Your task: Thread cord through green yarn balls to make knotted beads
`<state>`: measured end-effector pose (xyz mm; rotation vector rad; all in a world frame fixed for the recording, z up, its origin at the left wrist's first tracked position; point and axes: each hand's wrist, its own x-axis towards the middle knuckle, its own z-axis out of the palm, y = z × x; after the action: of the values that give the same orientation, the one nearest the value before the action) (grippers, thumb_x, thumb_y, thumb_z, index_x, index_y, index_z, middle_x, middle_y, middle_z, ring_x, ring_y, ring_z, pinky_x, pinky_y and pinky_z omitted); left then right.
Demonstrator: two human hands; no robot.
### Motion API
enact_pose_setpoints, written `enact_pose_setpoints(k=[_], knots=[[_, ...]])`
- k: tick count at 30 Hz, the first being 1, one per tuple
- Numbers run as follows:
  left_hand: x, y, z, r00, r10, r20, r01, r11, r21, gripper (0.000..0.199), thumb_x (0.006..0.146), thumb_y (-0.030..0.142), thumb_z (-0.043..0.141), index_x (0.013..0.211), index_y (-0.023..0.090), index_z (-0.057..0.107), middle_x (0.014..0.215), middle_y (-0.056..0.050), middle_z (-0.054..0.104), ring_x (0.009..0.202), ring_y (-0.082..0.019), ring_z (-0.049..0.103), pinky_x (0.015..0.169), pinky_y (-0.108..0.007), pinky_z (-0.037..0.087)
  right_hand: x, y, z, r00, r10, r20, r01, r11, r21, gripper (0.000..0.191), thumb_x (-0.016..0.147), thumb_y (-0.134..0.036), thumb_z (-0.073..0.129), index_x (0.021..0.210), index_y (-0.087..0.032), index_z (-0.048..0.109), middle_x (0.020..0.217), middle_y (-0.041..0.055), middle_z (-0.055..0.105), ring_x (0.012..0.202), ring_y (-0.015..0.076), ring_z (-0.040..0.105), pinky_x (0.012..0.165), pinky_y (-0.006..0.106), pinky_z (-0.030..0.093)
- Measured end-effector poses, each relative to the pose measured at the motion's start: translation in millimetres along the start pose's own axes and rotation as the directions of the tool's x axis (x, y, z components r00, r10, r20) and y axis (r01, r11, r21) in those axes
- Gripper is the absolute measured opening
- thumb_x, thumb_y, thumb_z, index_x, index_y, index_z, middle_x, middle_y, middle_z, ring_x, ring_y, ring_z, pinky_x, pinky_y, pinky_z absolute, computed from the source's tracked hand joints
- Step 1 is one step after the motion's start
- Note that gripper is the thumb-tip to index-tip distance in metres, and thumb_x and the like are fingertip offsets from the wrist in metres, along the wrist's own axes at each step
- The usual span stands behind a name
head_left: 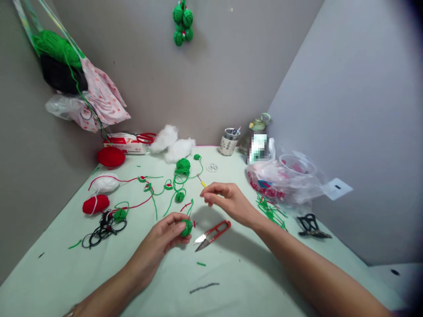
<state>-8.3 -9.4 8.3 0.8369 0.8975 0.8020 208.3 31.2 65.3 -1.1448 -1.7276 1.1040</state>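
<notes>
Left hand: pinching green crocheted ball [186, 228] above bench [158, 281]
Right hand: fingers pinching yellow-handled crochet hook [202, 183]
Red-handled thread snips [213, 234]: open, just beside the ball

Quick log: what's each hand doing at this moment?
Left hand: closed on a small green crocheted ball.
Right hand: closed, fingertips pinching a yellow-handled tool.
</notes>
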Motion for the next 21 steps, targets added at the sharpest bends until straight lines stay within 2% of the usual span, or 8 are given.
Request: enact_pose_setpoints(k=[3, 8, 9, 11, 13, 14, 17, 21], knots=[[-2.0, -1.0, 1.4, 0.999, 0.033, 0.003, -0.033, 0.999, -0.008, 0.028, 0.083, 0.039, 0.072, 0.101, 0.018, 0.067, 0.098, -0.004, 0.065, 0.088, -0.018, 0.061, 0.085, -0.031, 0.050, -46.7, -49.3, 8.7, 0.975, -0.099, 0.199, 0.046, 0.966, 0.255, 0.012, 0.089, -0.031, 0.067, 0.087, -0.022, 0.076, 0.077, 0.0002, 0.067, 0.064, 0.0095, 0.058, 0.061, 0.020, 0.050], [-8.7, -3.7, 7.3, 0.998, 0.060, 0.012, -0.060, 0.998, 0.000, 0.024, 0.083, 0.037, 0.072, 0.099, 0.019, 0.067, 0.092, -0.002, 0.064, 0.083, -0.016, 0.062, 0.085, -0.031, 0.050, -93.9, -96.2, 15.7, 0.805, -0.422, 0.417, 0.298, 0.895, 0.331, 0.023, 0.096, -0.037, 0.058, 0.088, -0.025, 0.076, 0.076, 0.0026, 0.070, 0.074, 0.0121, 0.065, 0.073, 0.022, 0.052], [-10.5, -4.1, 8.9, 0.997, 0.076, 0.024, -0.076, 0.997, 0.000, 0.024, 0.084, 0.037, 0.072, 0.099, 0.019, 0.067, 0.092, -0.002, 0.064, 0.083, -0.017, 0.062, 0.086, -0.031, 0.050, -95.5, -93.8, 18.2, 0.815, -0.425, 0.394, 0.343, 0.902, 0.263, 0.021, 0.096, -0.034, 0.058, 0.091, -0.025, 0.076, 0.079, 0.0030, 0.071, 0.076, 0.0124, 0.066, 0.074, 0.022, 0.052], [-14.2, -4.7, 11.9, 0.991, 0.115, 0.063, -0.115, 0.993, -0.002, 0.023, 0.085, 0.036, 0.070, 0.100, 0.019, 0.067, 0.094, -0.003, 0.065, 0.085, -0.018, 0.063, 0.088, -0.033, 0.050, -90.6, -77.6, 23.6, 0.907, -0.353, 0.230, 0.352, 0.935, 0.050, 0.015, 0.094, -0.031, 0.061, 0.098, -0.025, 0.075, 0.087, 0.0037, 0.072, 0.079, 0.0136, 0.065, 0.076, 0.025, 0.051], [-17.4, -5.6, 14.4, 0.985, 0.149, 0.092, -0.150, 0.989, 0.004, 0.023, 0.086, 0.036, 0.069, 0.100, 0.019, 0.067, 0.098, -0.004, 0.065, 0.089, -0.019, 0.063, 0.090, -0.035, 0.050, -78.8, -51.6, 29.6, 0.971, -0.233, -0.060, 0.226, 0.968, -0.112, 0.016, 0.093, -0.032, 0.062, 0.104, -0.026, 0.072, 0.088, 0.0032, 0.070, 0.078, 0.0148, 0.063, 0.074, 0.027, 0.050], [-18.6, -6.1, 15.3, 0.983, 0.158, 0.098, -0.160, 0.987, 0.014, 0.023, 0.086, 0.037, 0.069, 0.100, 0.018, 0.068, 0.101, -0.005, 0.065, 0.090, -0.019, 0.062, 0.090, -0.035, 0.050, -72.4, -37.8, 32.8, 0.978, -0.164, -0.130, 0.148, 0.982, -0.120, 0.018, 0.092, -0.033, 0.063, 0.106, -0.025, 0.070, 0.086, 0.0028, 0.069, 0.078, 0.0153, 0.062, 0.073, 0.028, 0.050], [-20.2, -7.8, 17.4, 0.982, 0.163, 0.092, -0.168, 0.984, 0.050, 0.025, 0.084, 0.037, 0.071, 0.099, 0.018, 0.069, 0.107, -0.006, 0.066, 0.095, -0.020, 0.062, 0.090, -0.034, 0.050, -59.2, -5.2, 43.1, 0.992, -0.062, -0.110, 0.064, 0.998, 0.011, 0.017, 0.088, -0.035, 0.066, 0.098, -0.022, 0.071, 0.085, 0.0026, 0.066, 0.076, 0.0153, 0.061, 0.068, 0.027, 0.049], [-18.5, -9.6, 18.0, 0.979, 0.174, 0.104, -0.182, 0.981, 0.074, 0.026, 0.084, 0.039, 0.070, 0.099, 0.017, 0.070, 0.105, -0.008, 0.068, 0.100, -0.023, 0.061, 0.090, -0.035, 0.049, -58.5, 7.2, 54.2, 0.999, -0.012, 0.038, 0.004, 0.975, 0.220, 0.018, 0.087, -0.037, 0.065, 0.090, -0.019, 0.068, 0.084, 0.0024, 0.065, 0.073, 0.0154, 0.064, 0.068, 0.028, 0.051]])
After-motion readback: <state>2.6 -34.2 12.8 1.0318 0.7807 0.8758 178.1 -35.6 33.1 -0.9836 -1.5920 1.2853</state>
